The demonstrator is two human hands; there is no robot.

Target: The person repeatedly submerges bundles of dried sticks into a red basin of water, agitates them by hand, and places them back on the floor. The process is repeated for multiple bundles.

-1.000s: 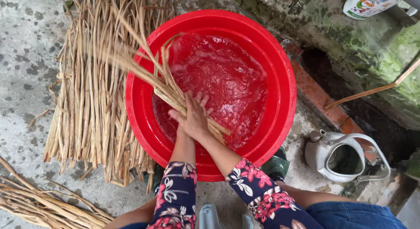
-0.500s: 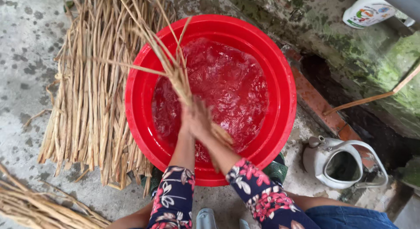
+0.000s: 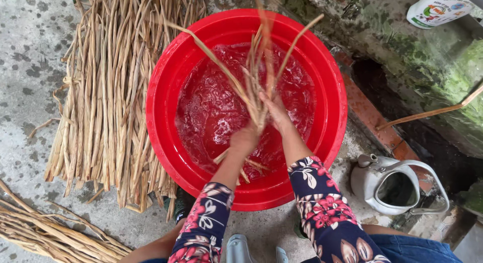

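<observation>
A big red basin [image 3: 166, 67] full of rippling water stands on the concrete floor. Over it I hold a small bundle of dry tan reed stalks [image 3: 254, 87], its long ends fanning up and away from me and blurred by motion. My left hand [image 3: 244, 140] is closed around the lower part of the bundle. My right hand [image 3: 275, 111] grips the same stalks just above it, fingers wrapped on them. Short stalk ends stick out below my left hand near the water. Both arms wear dark floral sleeves.
A thick heap of the same dry reeds [image 3: 108, 87] lies left of the basin. Another bunch [image 3: 45, 233] sits at the bottom left. A pale metal kettle [image 3: 390, 185] stands at the right, beside a mossy wall [image 3: 432, 77] and a white plastic bottle [image 3: 437, 6].
The bundle has swung from leaning left over the basin rim to standing upright over the water. My hands shifted right and now grip it one above the other.
</observation>
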